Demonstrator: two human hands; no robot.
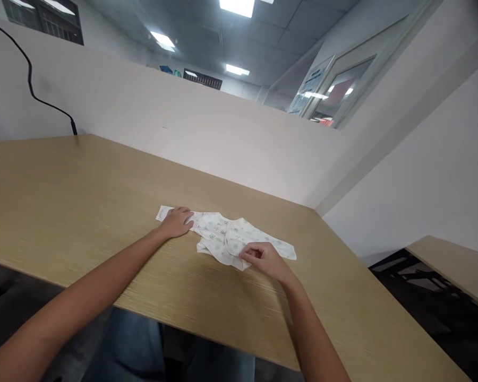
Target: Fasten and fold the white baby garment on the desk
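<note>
A small white baby shirt (215,233) with a faint printed pattern lies spread on the wooden table, both sleeves stretched out to the sides. My left hand (177,222) rests flat over its left sleeve, fingers extended and a little apart. At the lower right of the shirt's body, my right hand (263,259) has thumb and fingers pinched together on the fabric near the hem. The hand covers part of that lower right edge.
The light wooden table (83,201) meets a low white partition (207,138) at the back. A black cable (31,79) hangs down to the table at the far left. Right of the table stands another wooden surface (454,265).
</note>
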